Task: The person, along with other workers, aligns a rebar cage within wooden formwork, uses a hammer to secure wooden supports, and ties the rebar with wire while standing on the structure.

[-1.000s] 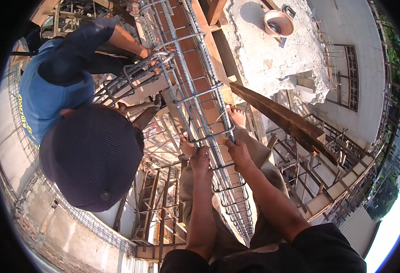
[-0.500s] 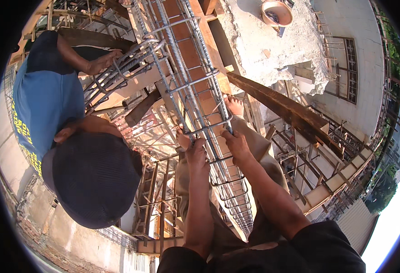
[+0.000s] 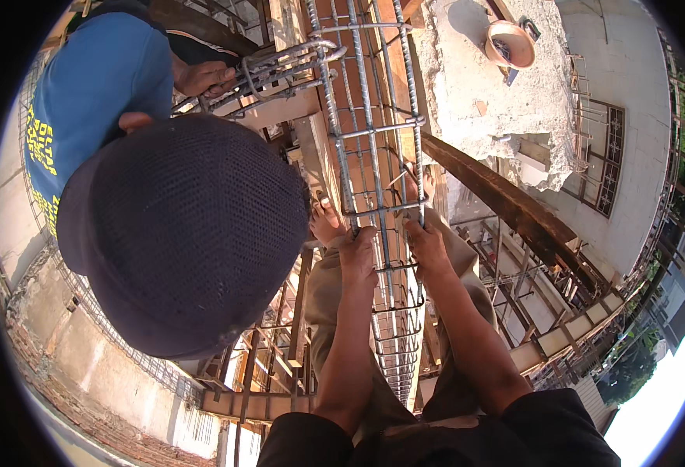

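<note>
Both hands are closed around the long side bars of a rebar cage point(image 3: 373, 130), the left hand point(image 3: 358, 253) on its left edge and the right hand point(image 3: 429, 247) on its right, with the cage's narrow width between them. It runs well ahead of the hands and back below them, between the person's legs. The fingers curl partly out of sight, so the firmness of the hold is hard to judge. Just beyond the left hand is a bare left foot point(image 3: 327, 222); the other foot, beyond the right hand, is partly hidden by bars. To the left of the left hand, a co-worker's dark cap point(image 3: 194, 233) fills much of the view, and past it the co-worker's hand point(image 3: 206, 78) rests on a second bar bundle point(image 3: 280, 74). Ahead and right of the right hand are a dark timber point(image 3: 506, 194) and, farther off, a bucket point(image 3: 523, 51) on rough concrete point(image 3: 467, 86).
</note>
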`<move>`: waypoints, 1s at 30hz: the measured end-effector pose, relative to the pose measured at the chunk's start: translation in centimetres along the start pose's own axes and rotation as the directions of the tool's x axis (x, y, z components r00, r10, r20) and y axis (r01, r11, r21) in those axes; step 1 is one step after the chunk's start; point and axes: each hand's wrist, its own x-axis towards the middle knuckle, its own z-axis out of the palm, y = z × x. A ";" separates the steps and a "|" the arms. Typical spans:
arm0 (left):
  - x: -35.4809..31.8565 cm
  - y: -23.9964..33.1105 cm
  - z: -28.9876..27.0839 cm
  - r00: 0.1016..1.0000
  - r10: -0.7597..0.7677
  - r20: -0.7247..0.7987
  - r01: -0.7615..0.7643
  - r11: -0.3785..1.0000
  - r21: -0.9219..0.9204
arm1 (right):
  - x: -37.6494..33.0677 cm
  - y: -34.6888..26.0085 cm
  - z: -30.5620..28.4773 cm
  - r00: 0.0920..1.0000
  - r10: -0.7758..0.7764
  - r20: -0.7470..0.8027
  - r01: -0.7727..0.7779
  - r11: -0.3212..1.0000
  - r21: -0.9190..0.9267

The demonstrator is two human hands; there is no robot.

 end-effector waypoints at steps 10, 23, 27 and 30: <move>1.5 -0.9 -0.5 0.999 0.042 0.030 -0.044 0.996 0.076 | 0.0 0.2 -0.3 1.000 -0.005 -0.002 0.005 0.999 0.053; 0.7 0.0 -0.3 1.000 -0.025 -0.007 0.026 1.000 0.017 | -1.0 -0.6 0.3 0.996 -0.059 -0.069 0.059 0.998 -0.002; 0.2 0.7 0.1 1.000 -0.011 0.024 0.010 0.999 0.047 | -0.9 -0.7 0.2 0.997 -0.025 -0.076 0.024 0.999 -0.025; 0.5 0.6 -0.2 1.000 0.001 0.012 -0.002 0.996 0.085 | -0.8 -0.4 0.4 0.996 -0.054 -0.069 0.053 0.999 -0.008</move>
